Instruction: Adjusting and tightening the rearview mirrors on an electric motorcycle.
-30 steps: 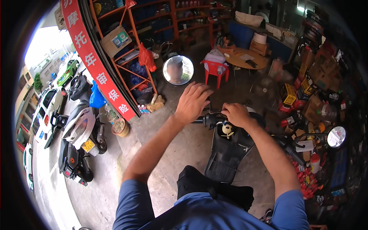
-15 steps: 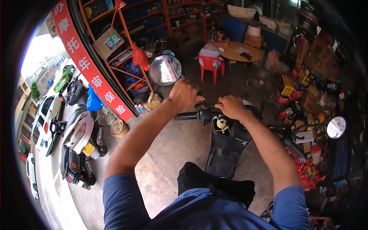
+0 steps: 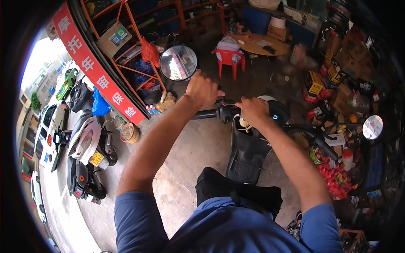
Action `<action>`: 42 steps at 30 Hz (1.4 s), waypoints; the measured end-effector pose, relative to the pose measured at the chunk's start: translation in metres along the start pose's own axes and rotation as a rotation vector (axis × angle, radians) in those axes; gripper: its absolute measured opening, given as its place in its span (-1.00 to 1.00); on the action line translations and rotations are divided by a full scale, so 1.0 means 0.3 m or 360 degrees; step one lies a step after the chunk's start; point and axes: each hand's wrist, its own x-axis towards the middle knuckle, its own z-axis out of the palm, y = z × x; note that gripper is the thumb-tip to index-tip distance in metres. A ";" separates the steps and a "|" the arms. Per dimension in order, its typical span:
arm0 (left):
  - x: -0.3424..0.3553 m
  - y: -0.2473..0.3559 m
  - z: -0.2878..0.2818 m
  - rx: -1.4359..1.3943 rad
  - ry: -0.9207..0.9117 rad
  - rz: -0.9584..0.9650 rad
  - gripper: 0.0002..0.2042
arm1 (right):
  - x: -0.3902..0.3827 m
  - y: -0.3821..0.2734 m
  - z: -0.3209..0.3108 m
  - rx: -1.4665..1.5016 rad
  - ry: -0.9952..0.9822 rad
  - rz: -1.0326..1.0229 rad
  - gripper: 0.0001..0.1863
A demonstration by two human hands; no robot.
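I sit on a black scooter [image 3: 247,156] and look down at its handlebar [image 3: 204,114]. My left hand [image 3: 203,90] is curled just above the left grip, at the foot of the stem of the round left mirror [image 3: 178,62]; the stem itself is hidden under the fingers. My right hand [image 3: 252,110] is closed at the middle of the handlebar, with a thin metal tool [image 3: 228,102] sticking out toward the left hand. The right mirror [image 3: 372,127] stands out far to the right.
A red plastic chair [image 3: 228,57] and a round wooden table [image 3: 261,42] stand ahead. An orange shelf rack [image 3: 126,38] and a red banner [image 3: 93,63] are at the left, with parked scooters [image 3: 88,143] outside. Red bottles [image 3: 333,173] and cartons crowd the right.
My left hand, spread open a second ago, has curled shut at the mirror's foot. My right hand stays at the handlebar's middle. The view has tilted a little.
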 end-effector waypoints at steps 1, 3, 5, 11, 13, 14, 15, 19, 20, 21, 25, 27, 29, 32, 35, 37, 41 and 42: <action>-0.001 -0.002 0.003 0.0006 -0.0005 0.0004 -0.56 | -0.008 -0.017 -0.003 0.0000 -0.0005 0.0002 -0.68; 0.005 -0.002 0.007 0.0023 -0.0011 0.0009 -0.55 | -0.021 -0.036 -0.012 0.0027 0.0014 0.0126 -0.69; 0.009 0.004 0.006 0.0038 -0.0020 0.0020 -0.55 | -0.025 -0.041 -0.018 0.0077 0.0039 0.0173 -0.70; 0.017 0.015 -0.013 0.0075 -0.0159 -0.0062 -0.53 | -0.029 -0.070 -0.028 0.0161 -0.0009 0.0368 -0.69; 0.006 0.007 -0.018 0.0000 -0.0153 -0.0057 -0.54 | -0.032 -0.063 -0.030 0.0175 -0.0030 0.0309 -0.69; 0.003 0.002 -0.006 0.0002 -0.0145 -0.0057 -0.54 | -0.028 -0.053 -0.027 0.0171 -0.0023 0.0309 -0.69; -0.009 0.001 0.013 -0.0043 0.0026 -0.0033 -0.55 | -0.027 -0.039 -0.021 0.0157 -0.0066 0.0258 -0.69; -0.012 -0.022 0.043 -0.0136 0.0301 0.0066 -0.64 | -0.006 0.044 -0.043 0.0179 -0.0202 0.0115 -0.72; -0.006 -0.018 0.034 -0.0139 0.0309 0.0061 -0.64 | -0.006 0.088 -0.039 0.0199 -0.0136 0.0045 -0.78; -0.003 -0.018 0.028 -0.0169 0.0243 0.0055 -0.61 | -0.009 0.112 -0.043 0.0193 -0.0139 0.0033 -0.78; -0.005 -0.020 0.024 -0.0217 0.0124 0.0028 -0.58 | -0.034 0.124 -0.029 0.0272 0.0101 -0.0118 -0.84; -0.003 -0.017 0.017 -0.0222 0.0164 0.0027 -0.57 | -0.042 0.116 -0.017 0.0248 0.0276 -0.0120 -0.77; -0.003 -0.015 0.016 -0.0228 0.0199 0.0024 -0.57 | -0.034 0.113 0.008 0.0217 0.0238 -0.0079 -0.72; -0.004 -0.015 0.021 -0.0205 0.0206 0.0014 -0.56 | -0.016 0.115 0.044 0.0217 0.0333 -0.0274 -0.76; -0.006 -0.015 0.029 -0.0217 0.0197 0.0010 -0.55 | 0.009 0.120 0.055 0.0261 0.0349 -0.0331 -0.76; -0.011 -0.016 0.041 -0.0193 0.0348 0.0038 -0.65 | 0.030 0.128 0.063 0.0285 0.0351 -0.0402 -0.77; -0.004 -0.009 0.027 -0.0188 0.0320 0.0046 -0.64 | 0.080 0.160 0.073 0.0341 0.0255 -0.0546 -0.79; -0.004 -0.007 0.023 -0.0170 0.0293 0.0051 -0.64 | 0.090 0.167 0.076 0.0341 0.0257 -0.0544 -0.79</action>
